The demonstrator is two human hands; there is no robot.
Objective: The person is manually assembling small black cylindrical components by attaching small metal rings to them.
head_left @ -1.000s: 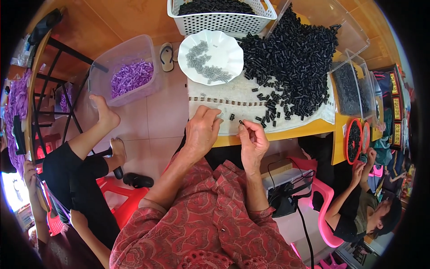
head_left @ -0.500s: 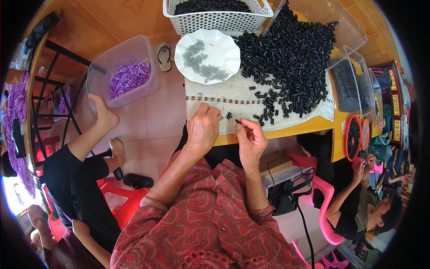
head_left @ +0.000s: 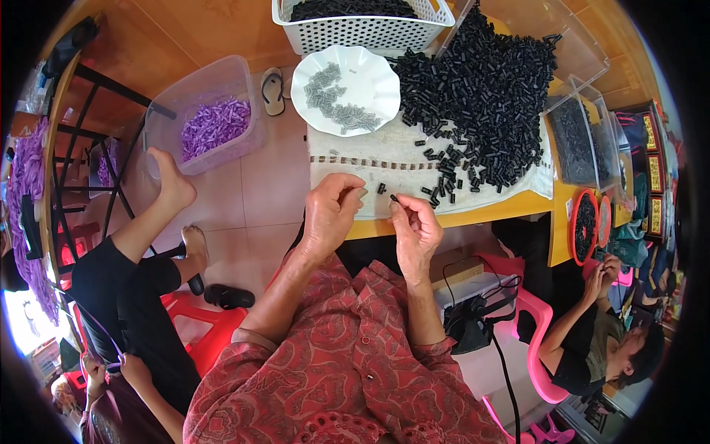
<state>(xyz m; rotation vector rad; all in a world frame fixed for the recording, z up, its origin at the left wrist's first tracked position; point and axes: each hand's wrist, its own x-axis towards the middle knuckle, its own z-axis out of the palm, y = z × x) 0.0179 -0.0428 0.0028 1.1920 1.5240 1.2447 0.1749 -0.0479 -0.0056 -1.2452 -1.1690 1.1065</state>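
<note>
My right hand (head_left: 416,229) pinches a small black cylindrical piece (head_left: 394,198) between thumb and forefinger, over the front edge of the cloth. To its left, my left hand (head_left: 331,211) is closed with thumb and forefinger together; whatever is in that pinch is too small to make out. A single loose black piece (head_left: 381,189) lies on the white cloth (head_left: 351,150) between the two hands. Farther back stands a white scalloped plate (head_left: 381,80) with many small clear pieces (head_left: 331,96) on its left and lower parts. A large heap of black pieces (head_left: 488,103) spreads over the cloth at the right.
A white perforated basket (head_left: 362,35) of black pieces stands at the back. Clear bins (head_left: 580,137) and a red-rimmed basket (head_left: 582,226) are at the right. On the floor, left, is a plastic tub (head_left: 248,148) of purple pieces. Co-workers sit on both sides.
My left hand has shifted slightly, its pinch coming down and nearer to me. The black piece in my right hand is tilted differently. At left, a co-worker's hands now draw a purple strip.
</note>
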